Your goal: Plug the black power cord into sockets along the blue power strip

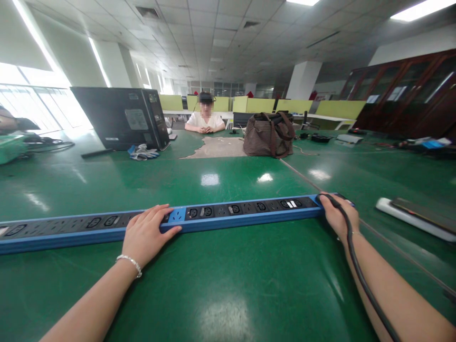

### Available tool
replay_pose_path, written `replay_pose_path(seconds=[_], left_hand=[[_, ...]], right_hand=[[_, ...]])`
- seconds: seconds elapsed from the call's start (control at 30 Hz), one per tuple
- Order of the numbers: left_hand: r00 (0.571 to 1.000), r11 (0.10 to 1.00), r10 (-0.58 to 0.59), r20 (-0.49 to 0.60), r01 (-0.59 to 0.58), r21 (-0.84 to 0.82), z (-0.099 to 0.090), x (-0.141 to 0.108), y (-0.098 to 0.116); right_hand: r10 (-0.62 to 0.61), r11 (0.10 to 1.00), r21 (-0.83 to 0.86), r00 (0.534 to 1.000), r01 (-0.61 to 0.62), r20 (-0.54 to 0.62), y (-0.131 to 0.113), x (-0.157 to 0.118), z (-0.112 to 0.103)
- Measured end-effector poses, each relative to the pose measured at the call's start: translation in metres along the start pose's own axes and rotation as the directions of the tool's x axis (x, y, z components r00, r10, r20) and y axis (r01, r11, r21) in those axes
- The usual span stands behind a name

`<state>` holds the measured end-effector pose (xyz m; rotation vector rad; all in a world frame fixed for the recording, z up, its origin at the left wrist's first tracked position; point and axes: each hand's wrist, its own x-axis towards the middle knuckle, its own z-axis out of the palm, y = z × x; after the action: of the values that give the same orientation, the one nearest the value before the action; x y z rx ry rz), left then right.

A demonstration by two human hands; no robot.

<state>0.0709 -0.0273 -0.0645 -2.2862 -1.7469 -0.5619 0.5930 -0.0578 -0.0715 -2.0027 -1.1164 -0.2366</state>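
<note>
A long blue-framed power strip (228, 221) with a row of black sockets lies across the green tabletop, running out of view at the left. My left hand (147, 235) grips it from above, fingers over the socket face and thumb along the near side, just left of a blue socket. At the strip's right end, my right hand (338, 219) is closed around a black plug whose body is mostly hidden by the fingers. From it a black cable (354, 259) runs back along my right forearm. Whether the plug sits fully in a socket cannot be seen.
Beyond the strip stand a black computer tower (121, 116), grey-blue gloves (142, 152) and a brown checked bag (265, 135). To the right, a dark flat slab (423, 213) rests on a white bar (406, 217). Another person (204, 121) sits at the table's far side.
</note>
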Motion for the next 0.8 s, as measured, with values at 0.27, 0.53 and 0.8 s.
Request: replay_pose_path(seconds=[0.27,0.53,0.8], left_hand=[[1.0,1.0,-0.003,0.005,0.003,0.004,0.001,-0.001,-0.001],[1.0,1.0,-0.007,0.008,0.008,-0.009,0.001,0.0,-0.001],[1.0,1.0,-0.003,0.007,0.003,-0.012,0.0,0.0,-0.002]], right_hand=[[0.221,0.946,0.287,0.948,-0.15,-0.232,-0.001,-0.001,0.001],[0.105,0.951,0.308,0.97,-0.034,-0.219,-0.012,-0.004,0.004],[0.036,0.968,0.253,0.991,-0.002,-0.129,-0.028,-0.008,0.001]])
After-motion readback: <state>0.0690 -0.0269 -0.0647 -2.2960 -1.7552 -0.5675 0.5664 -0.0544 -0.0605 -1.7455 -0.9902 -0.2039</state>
